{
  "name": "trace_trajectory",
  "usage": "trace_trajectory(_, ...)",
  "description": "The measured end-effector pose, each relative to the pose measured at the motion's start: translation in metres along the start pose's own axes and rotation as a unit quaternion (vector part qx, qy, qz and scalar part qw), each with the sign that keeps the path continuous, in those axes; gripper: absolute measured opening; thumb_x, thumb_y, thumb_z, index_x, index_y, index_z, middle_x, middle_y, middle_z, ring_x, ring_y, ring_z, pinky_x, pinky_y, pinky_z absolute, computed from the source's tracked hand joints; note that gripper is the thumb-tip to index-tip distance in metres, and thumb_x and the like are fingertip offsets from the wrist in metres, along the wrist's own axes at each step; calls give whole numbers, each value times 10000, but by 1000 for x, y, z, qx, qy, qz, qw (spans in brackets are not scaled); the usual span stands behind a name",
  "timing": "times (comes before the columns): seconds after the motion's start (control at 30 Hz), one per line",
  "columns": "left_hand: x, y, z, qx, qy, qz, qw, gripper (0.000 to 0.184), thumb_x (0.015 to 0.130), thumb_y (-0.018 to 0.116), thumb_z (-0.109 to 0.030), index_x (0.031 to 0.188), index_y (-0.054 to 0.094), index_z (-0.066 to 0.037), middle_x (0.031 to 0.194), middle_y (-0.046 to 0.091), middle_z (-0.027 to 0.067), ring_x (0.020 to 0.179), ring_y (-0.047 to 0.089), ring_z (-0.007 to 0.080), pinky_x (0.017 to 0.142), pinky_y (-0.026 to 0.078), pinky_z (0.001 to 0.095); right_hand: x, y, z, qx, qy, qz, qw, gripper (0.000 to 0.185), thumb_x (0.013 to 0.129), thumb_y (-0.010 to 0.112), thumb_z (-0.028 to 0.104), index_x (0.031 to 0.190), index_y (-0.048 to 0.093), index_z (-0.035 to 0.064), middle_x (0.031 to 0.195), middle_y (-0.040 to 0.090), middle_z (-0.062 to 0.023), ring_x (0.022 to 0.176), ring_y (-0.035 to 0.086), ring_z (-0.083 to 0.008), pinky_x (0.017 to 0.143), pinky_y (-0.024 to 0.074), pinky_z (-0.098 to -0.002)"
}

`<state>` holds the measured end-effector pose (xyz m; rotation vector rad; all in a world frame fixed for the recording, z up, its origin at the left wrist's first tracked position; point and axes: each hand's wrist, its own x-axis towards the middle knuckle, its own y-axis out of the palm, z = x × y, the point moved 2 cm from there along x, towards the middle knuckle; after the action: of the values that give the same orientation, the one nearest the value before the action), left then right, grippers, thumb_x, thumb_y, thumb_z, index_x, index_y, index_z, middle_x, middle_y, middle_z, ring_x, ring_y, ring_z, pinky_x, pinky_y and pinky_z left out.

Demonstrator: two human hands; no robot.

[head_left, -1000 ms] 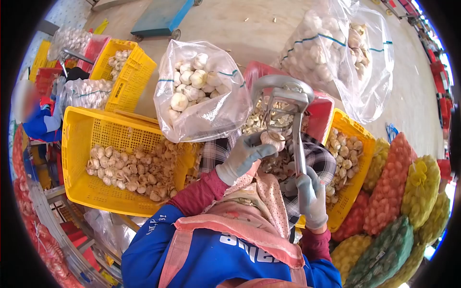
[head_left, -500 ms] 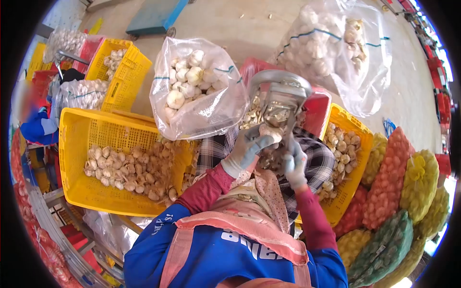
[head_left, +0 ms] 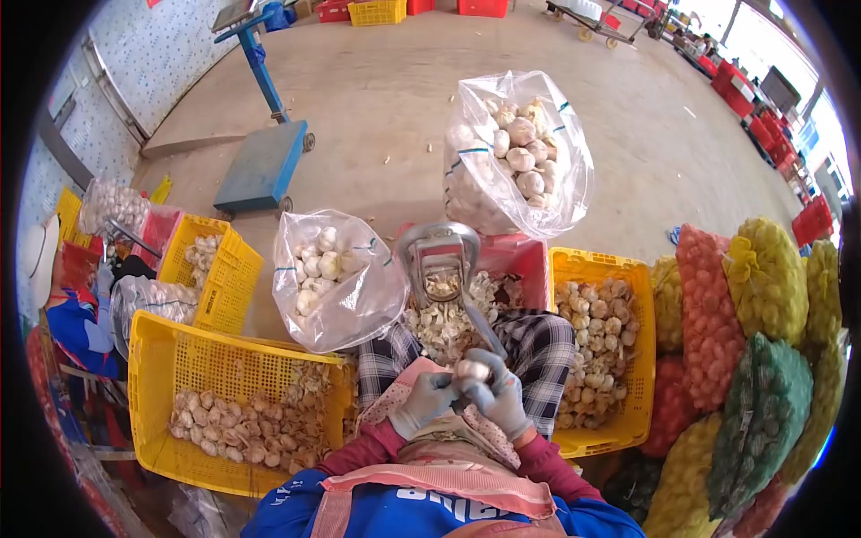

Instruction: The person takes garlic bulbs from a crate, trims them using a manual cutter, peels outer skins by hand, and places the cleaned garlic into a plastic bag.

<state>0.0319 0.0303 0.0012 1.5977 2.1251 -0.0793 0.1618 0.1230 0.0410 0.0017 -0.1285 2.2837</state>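
A garlic bulb (head_left: 472, 369) is held above my lap. My right hand (head_left: 502, 399), in a grey-white glove, has its fingers closed round the bulb from the right. My left hand (head_left: 425, 403), gloved too, is closed with thumb and fingertips pinched against the bulb's left side; the exact contact is partly hidden. Just beyond the hands stands a metal lever cutter (head_left: 441, 260), its long handle (head_left: 484, 325) slanting down toward my right hand, untouched. Loose garlic skins and scraps (head_left: 448, 327) lie beneath the cutter, between my knees.
A yellow crate (head_left: 242, 354) with garlic is at my left, another yellow crate (head_left: 599, 435) at my right. Clear bags of bulbs (head_left: 336, 309) (head_left: 516, 193) stand ahead. Net sacks (head_left: 762, 421) pile up at right. A blue platform scale (head_left: 262, 166) and a co-worker (head_left: 81, 327) are at left.
My hands have drawn back from the cutter to my lap with the garlic bulb. My right hand has left the cutter's handle and now grips the bulb. The view has tilted upward.
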Motion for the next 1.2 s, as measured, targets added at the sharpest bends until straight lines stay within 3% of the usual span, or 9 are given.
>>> trace_trajectory(0.13, -10, -3, -9, 13, 10, -11, 1000, 161, 938, 613, -78, 974, 698, 54, 833, 691, 70, 748, 676, 171, 678, 558, 303, 14, -11, -22, 197, 110, -127, 966, 341, 1016, 530, 314, 1147, 619, 12, 919, 656, -31, 833, 612, -100, 733, 521, -249)
trace_trajectory(0.23, -14, -26, -25, 445, 267, -136, 844, 521, 845, 681, -86, 1347, 551, -34, 1064, 714, 158, 910, 700, 268, 845, 548, 348, 11, -18, 6, 289, 191, -148, 926, 409, 1040, 469, 396, 1112, 625, 25, 876, 630, -14, 691, 593, -112, 636, 529, -277)
trace_trajectory(0.4, -15, -5, -53, 131, 184, -19, 974, 775, 843, 772, -136, 1483, 362, 13, 1025, 631, 114, 717, 581, 158, 708, 528, 310, 11, -9, -2, 245, 70, -60, 965, 441, 1066, 412, 415, 924, 617, 51, 806, 569, 26, 678, 515, -74, 602, 434, -249)
trace_trajectory(0.53, -14, 11, -71, 168, 301, 5, 939, 706, 804, 790, -115, 1412, 456, 20, 1224, 638, 149, 1145, 596, 180, 987, 466, 302, 14, 1, -13, -179, -55, -66, 980, 262, 1027, 422, 161, 898, 568, -14, 1020, 688, -137, 811, 615, -184, 709, 458, -313)
trace_trajectory(0.6, -16, 5, -59, 52, 236, 0, 970, 648, 811, 787, -111, 1373, 495, 25, 1245, 633, 123, 1135, 588, 158, 995, 458, 294, 15, 8, 1, -50, -7, -16, 999, 219, 1013, 394, 100, 908, 550, -12, 1136, 668, -162, 936, 640, -197, 790, 466, -295)
trace_trajectory(0.8, -28, -57, -115, -59, 324, -114, 937, 655, 791, 810, -86, 1348, 504, 75, 1250, 618, 107, 1143, 579, 166, 1008, 465, 308, 38, 29, 30, 112, 82, 9, 990, 548, 1040, 399, 355, 1358, 484, -84, 705, 682, -82, 548, 645, -130, 478, 479, -207)
trace_trajectory(0.83, -26, -78, -133, 42, 438, -204, 875, 649, 787, 819, -112, 1333, 518, 70, 1213, 624, 86, 1122, 582, 156, 979, 483, 291, 40, 31, 22, 122, 124, 11, 985, 509, 1044, 433, 341, 1347, 506, -62, 740, 692, -82, 587, 656, -130, 519, 498, -216)
trace_trajectory(1.07, -44, -190, -186, 507, 335, -420, 674, 626, 769, 794, -279, 1290, 586, 1, 1236, 613, 186, 1129, 586, 350, 966, 477, 412, 32, 57, -12, 140, 127, 58, 980, 380, 1033, 466, 206, 1259, 568, -81, 836, 697, -72, 721, 668, -130, 657, 536, -250)
trace_trajectory(1.2, 0, -255, -177, 556, 218, -494, 632, 754, 806, 755, -439, 1366, 510, 1, 1270, 572, 231, 1157, 554, 379, 994, 449, 449, 72, 79, 29, -90, -104, 33, 990, 302, 890, 594, 51, 1173, 650, -38, 914, 735, -157, 834, 721, -187, 783, 553, -303)
